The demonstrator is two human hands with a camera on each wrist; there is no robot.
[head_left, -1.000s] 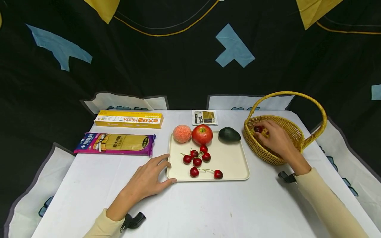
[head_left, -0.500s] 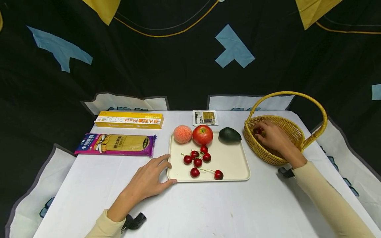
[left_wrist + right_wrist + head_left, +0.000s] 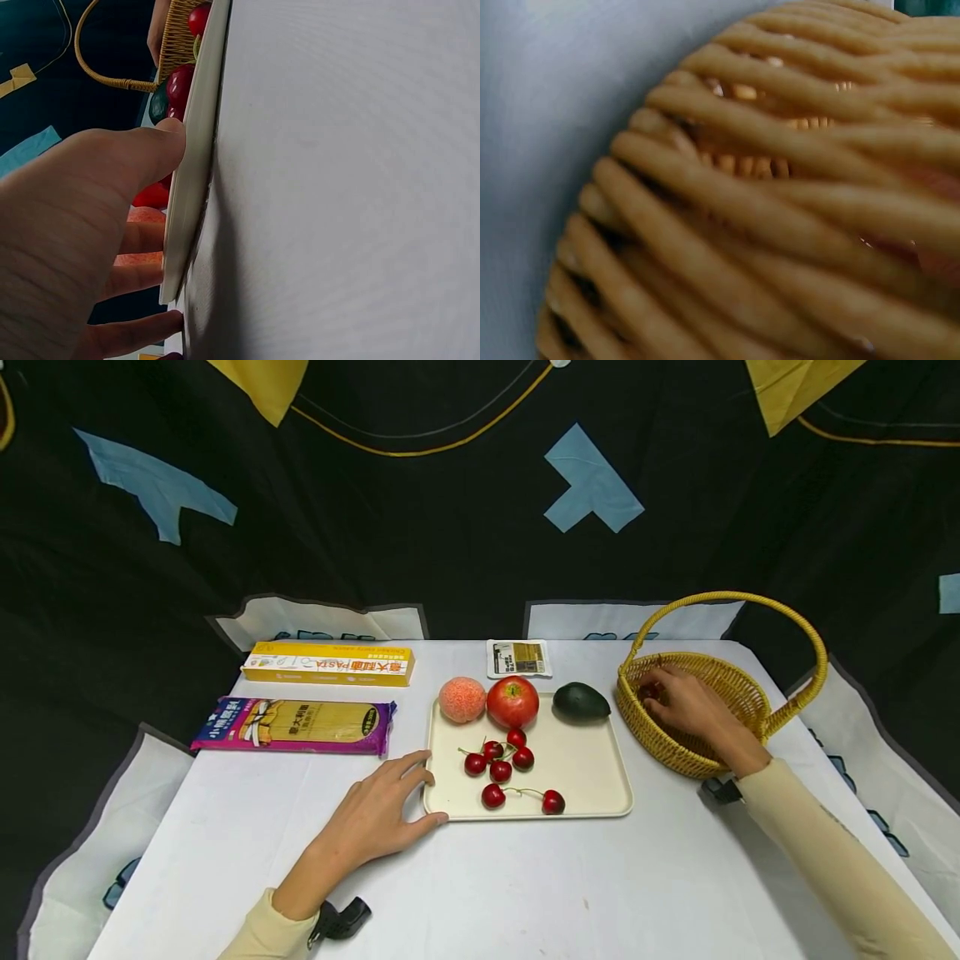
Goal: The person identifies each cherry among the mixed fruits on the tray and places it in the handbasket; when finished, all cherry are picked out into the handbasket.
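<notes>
My right hand (image 3: 686,703) reaches down inside the wicker basket (image 3: 678,762), its curled fingers at dark red cherries (image 3: 651,692) that they partly hide. The right wrist view is filled by the woven basket wall (image 3: 727,187). My left hand (image 3: 375,814) lies at the near left corner of the cream tray (image 3: 585,777), fingers spread along its side. In the left wrist view the thumb (image 3: 161,146) touches the tray's rim. On the tray are several stemmed cherries (image 3: 501,770), a red apple (image 3: 513,702), a rough peach-coloured fruit (image 3: 462,700) and a dark green avocado (image 3: 581,702).
A yellow pasta box (image 3: 327,664) and a purple pasta packet (image 3: 296,725) lie on the left of the white table (image 3: 487,893). Behind the tray is a small flat sachet (image 3: 519,658). The basket's tall handle (image 3: 731,597) arches over its opening.
My right hand has sunk slightly deeper into the basket with the cherries, which are now more hidden by its fingers. The left hand has stayed at the tray's corner.
</notes>
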